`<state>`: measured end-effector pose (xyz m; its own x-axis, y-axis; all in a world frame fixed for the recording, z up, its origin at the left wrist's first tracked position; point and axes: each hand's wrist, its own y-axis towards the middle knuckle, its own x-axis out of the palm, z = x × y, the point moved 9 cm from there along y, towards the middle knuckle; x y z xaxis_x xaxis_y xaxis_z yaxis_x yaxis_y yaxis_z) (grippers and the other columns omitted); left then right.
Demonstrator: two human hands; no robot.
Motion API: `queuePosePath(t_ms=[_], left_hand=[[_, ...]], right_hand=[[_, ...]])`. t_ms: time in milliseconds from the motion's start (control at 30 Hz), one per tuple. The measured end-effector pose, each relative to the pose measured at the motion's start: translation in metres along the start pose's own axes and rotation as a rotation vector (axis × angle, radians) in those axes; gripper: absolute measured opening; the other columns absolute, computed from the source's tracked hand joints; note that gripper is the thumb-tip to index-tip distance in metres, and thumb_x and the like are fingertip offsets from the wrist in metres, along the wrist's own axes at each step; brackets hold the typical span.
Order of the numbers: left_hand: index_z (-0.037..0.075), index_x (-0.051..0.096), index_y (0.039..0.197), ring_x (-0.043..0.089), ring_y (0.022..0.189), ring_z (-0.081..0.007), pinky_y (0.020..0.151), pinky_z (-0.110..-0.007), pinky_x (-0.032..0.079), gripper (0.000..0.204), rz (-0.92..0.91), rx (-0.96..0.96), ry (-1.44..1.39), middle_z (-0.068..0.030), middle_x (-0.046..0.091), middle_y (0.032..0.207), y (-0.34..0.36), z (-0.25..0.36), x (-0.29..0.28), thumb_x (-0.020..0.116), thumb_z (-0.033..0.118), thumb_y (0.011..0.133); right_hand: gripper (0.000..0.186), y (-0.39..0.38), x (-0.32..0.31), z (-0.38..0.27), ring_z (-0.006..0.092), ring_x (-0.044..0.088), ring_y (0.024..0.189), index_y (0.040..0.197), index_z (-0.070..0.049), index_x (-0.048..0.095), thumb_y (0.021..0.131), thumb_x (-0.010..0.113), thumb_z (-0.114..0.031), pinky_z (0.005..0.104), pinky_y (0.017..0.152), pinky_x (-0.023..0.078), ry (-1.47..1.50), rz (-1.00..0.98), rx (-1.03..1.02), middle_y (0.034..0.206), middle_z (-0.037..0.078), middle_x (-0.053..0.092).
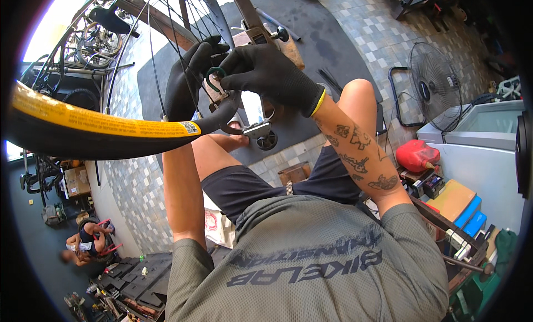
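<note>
A bicycle wheel with a black rim (83,138) and a yellow label strip (111,122) stands in front of me, held in a metal wheel stand (252,25). My right hand (269,75), in a black glove, pinches a green spoke wrench (215,73) close to the rim. Also gloved, my left hand (185,83) is curled among the thin spokes (151,58), its fingertips near my right hand. What its fingers grip is hidden. Below both hands sits the stand's metal caliper (258,128) with a round black knob (267,140).
To the right are a floor fan (436,83), a red fuel can (417,155) and a white chest freezer (483,161). Bicycles (97,38) stand at the far left. Another person (89,244) sits at lower left, beside dark boxes (139,283).
</note>
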<state>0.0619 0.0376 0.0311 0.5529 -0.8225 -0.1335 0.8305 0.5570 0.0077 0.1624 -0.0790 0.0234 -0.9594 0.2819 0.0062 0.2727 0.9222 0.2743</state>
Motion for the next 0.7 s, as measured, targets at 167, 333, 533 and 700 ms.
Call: queuePosePath(t_ms=[167,333,533,700], left_hand=[[-0.004,0.052,0.148,0.065,0.122,-0.0263,0.107,-0.039,0.048,0.063,-0.146,-0.008,-0.012,-0.0180,0.066,0.133,0.005,-0.001,0.008,0.052,0.046,0.109],[-0.006,0.063,0.125,0.067,0.102,-0.0203,0.097,-0.036,0.051,0.052,0.178,0.135,0.075,-0.0123,0.069,0.109,-0.002,0.010,-0.011,0.062,0.043,0.106],[-0.002,0.068,0.124,0.057,0.072,-0.0077,0.067,-0.025,0.047,0.034,-0.126,-0.055,-0.088,-0.0015,0.065,0.086,-0.020,-0.003,-0.005,0.063,0.028,0.107],[-0.001,0.066,0.137,0.058,0.077,-0.0067,0.071,-0.025,0.048,0.045,-0.324,-0.159,0.075,-0.0004,0.066,0.088,-0.021,-0.007,0.000,0.069,0.028,0.102]], right_hand=[[0.045,0.000,0.007,0.008,0.0186,0.076,0.091,0.117,0.010,0.068,0.088,0.082,-0.022,0.0291,0.084,0.059,0.201,-0.053,0.084,0.101,0.019,0.078],[0.051,0.007,0.010,0.010,0.0184,0.075,0.097,0.126,0.011,0.064,0.091,0.079,-0.022,0.0296,0.087,0.058,0.146,-0.094,0.101,0.106,0.019,0.077],[0.043,0.012,0.020,0.020,0.0111,0.070,0.093,0.126,0.007,0.063,0.094,0.074,-0.020,0.0243,0.081,0.055,0.343,-0.310,0.223,0.107,0.009,0.074],[0.034,0.013,0.021,0.026,0.0105,0.065,0.090,0.119,0.005,0.066,0.093,0.073,-0.017,0.0259,0.080,0.052,0.347,-0.338,0.268,0.100,0.006,0.072]])
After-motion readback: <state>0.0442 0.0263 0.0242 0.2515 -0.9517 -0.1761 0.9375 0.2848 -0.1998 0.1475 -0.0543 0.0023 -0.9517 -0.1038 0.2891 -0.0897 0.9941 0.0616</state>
